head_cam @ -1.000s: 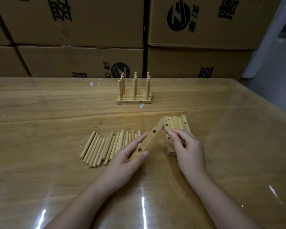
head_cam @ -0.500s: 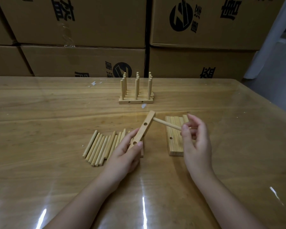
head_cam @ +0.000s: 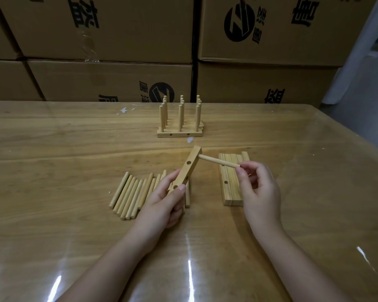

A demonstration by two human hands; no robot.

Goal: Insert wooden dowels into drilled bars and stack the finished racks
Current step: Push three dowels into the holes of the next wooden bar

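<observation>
My left hand (head_cam: 164, 203) grips the lower end of a drilled wooden bar (head_cam: 189, 167), which slants up and away above the table. A dowel (head_cam: 218, 164) sticks out sideways from the bar's top hole, toward the right. My right hand (head_cam: 259, 188) pinches the dowel's free end with thumb and fingertips. Several loose dowels (head_cam: 132, 194) lie in a row under and left of my left hand. A flat group of drilled bars (head_cam: 229, 188) lies under my right hand. Finished racks (head_cam: 180, 125) with upright dowels stand in a stack further back.
The wooden table (head_cam: 74, 214) has a glossy clear cover. Stacked cardboard boxes (head_cam: 109, 29) form a wall along its far edge. A small white scrap (head_cam: 190, 139) lies just in front of the racks, and white flecks (head_cam: 123, 110) lie at the back left.
The bar has been lifted and turned more upright. The dowel, earlier being started at the bar's end hole, now stands out from it, and my right hand has slid to its free end.
</observation>
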